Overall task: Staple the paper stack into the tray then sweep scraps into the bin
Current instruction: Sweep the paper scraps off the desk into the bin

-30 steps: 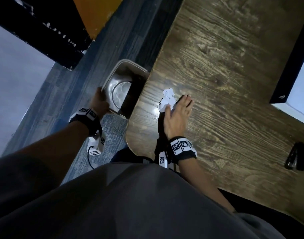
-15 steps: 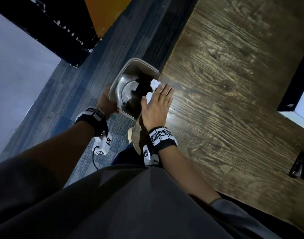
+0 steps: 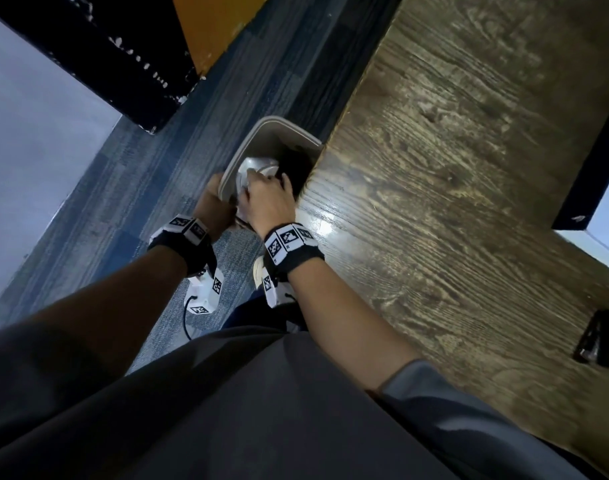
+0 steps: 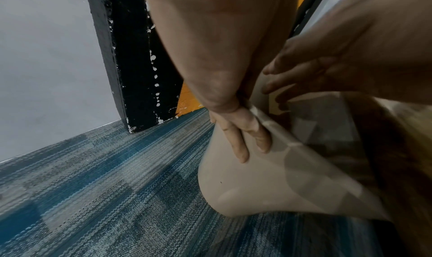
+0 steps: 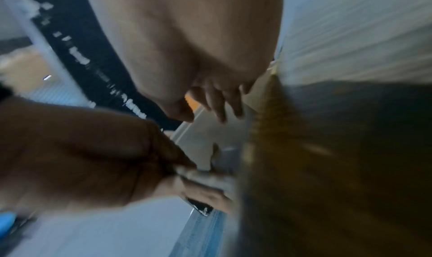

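Note:
A beige bin (image 3: 272, 124) stands on the carpet against the wooden table's (image 3: 452, 220) left edge. My left hand (image 3: 213, 202) grips its near rim. In the left wrist view its fingers (image 4: 243, 137) lie on the bin's outer wall (image 4: 245, 187). My right hand (image 3: 268, 199) hangs past the table edge over the bin's mouth with relaxed fingers (image 4: 292, 72) and holds nothing. No paper scraps show on the table. Something pale and shiny (image 3: 258, 168) lies inside the bin; I cannot make out scraps there. The right wrist view is blurred.
A black stapler (image 3: 598, 337) lies on the table at the far right. A black-rimmed tray (image 3: 594, 157) holding something white sits at the right edge. Blue carpet (image 3: 157, 174), a black panel (image 3: 123, 53) and an orange panel (image 3: 206, 26) lie beyond the bin.
My right hand swept the white scraps left across the table, over its edge and above the bin. The scraps are gone from the table. My left hand kept holding the bin.

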Demonstrator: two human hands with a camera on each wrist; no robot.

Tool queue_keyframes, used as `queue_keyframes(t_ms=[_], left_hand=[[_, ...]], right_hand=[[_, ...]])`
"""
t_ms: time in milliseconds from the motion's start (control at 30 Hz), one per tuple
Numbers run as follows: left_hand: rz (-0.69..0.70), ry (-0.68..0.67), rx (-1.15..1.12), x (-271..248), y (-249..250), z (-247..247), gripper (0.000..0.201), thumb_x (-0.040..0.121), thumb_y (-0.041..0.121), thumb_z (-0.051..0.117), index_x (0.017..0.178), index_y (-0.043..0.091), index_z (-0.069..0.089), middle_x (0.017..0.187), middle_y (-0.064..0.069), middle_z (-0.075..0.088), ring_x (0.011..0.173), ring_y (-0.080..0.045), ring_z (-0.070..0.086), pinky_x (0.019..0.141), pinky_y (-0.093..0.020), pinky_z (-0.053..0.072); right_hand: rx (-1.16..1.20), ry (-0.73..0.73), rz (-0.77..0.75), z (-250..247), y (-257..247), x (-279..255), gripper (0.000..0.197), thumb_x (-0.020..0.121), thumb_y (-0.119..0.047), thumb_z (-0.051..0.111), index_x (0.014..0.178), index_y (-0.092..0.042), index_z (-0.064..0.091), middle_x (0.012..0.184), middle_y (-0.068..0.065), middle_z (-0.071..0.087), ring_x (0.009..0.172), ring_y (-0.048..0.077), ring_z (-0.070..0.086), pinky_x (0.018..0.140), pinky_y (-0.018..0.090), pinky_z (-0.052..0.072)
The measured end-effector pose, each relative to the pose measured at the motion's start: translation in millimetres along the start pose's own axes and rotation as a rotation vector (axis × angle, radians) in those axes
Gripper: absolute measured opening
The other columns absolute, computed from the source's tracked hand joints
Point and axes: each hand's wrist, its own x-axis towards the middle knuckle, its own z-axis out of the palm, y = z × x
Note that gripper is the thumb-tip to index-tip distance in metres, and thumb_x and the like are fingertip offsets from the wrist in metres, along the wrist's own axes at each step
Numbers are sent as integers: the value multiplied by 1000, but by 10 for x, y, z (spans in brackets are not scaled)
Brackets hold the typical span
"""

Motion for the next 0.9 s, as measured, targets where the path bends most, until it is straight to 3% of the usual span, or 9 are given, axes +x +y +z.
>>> queue_keyframes(t_ms=[100,200,267,333,467,600,667,733,900], left_hand=[[-7,-26,13,-49,23,-27,32,99,1,41,85,28,50,69,-5,56,42,-3,56,44,-27,49],[-25,-45,16,-28,-22,-50,34,94,-7,40,90,25,49,74,-10,57,45,-6,57,38,-23,47],[-55,-27,-13,-3,-81,-56,31,92,-11,39,97,16,52,73,-9,57,45,-10,57,36,-20,46],[-109,-8,-13,47,-159,-71,36,90,-14,38,115,9,50,80,-12,57,51,-19,56,36,-22,47],[-131,-21,-12,97,-271,-87,45,86,-17,39,126,0,49,82,-19,58,54,-28,57,40,-30,51],[-103,-30,-49,16,-202,-104,35,89,-17,39,119,-4,51,77,-20,60,48,-19,61,35,-24,48],[-81,-48,-87,-30,-163,-78,31,89,-19,38,113,-6,52,71,-14,59,41,-9,60,34,-21,47],[-105,-40,-97,-69,-139,-52,36,90,-18,37,117,3,48,74,-10,56,41,-8,59,33,-20,46],[-195,-4,-144,-37,-222,-72,62,86,-21,39,136,15,38,121,-33,47,60,-23,59,37,-22,50]], right_hand=[[7,6,76,-93,-36,-5,19,94,-23,53,103,-10,64,102,12,71,98,30,66,85,41,50],[198,-59,70,-157,50,-55,24,82,0,64,106,-4,62,108,18,67,101,34,64,88,43,54],[300,41,7,-244,199,-175,36,75,6,64,109,-6,65,122,16,61,114,32,56,100,45,46],[284,200,36,-358,441,-377,42,79,0,60,119,-14,62,142,10,46,135,30,38,116,46,25],[152,337,379,-556,1179,-888,53,95,-30,46,145,-18,34,160,5,15,149,23,7,117,46,6],[73,327,674,-429,1756,-1093,70,98,-44,35,153,-9,8,162,9,-1,150,24,-4,121,47,7],[66,299,651,-347,1728,-1052,74,98,-45,30,152,-3,2,161,14,-4,149,28,-6,122,44,1],[64,257,591,-259,1516,-962,79,97,-48,27,151,1,-2,160,19,-8,148,30,-11,121,41,-5],[85,190,369,-40,794,-713,81,95,-51,24,150,-1,-7,158,16,-17,147,29,-19,121,43,-7]])
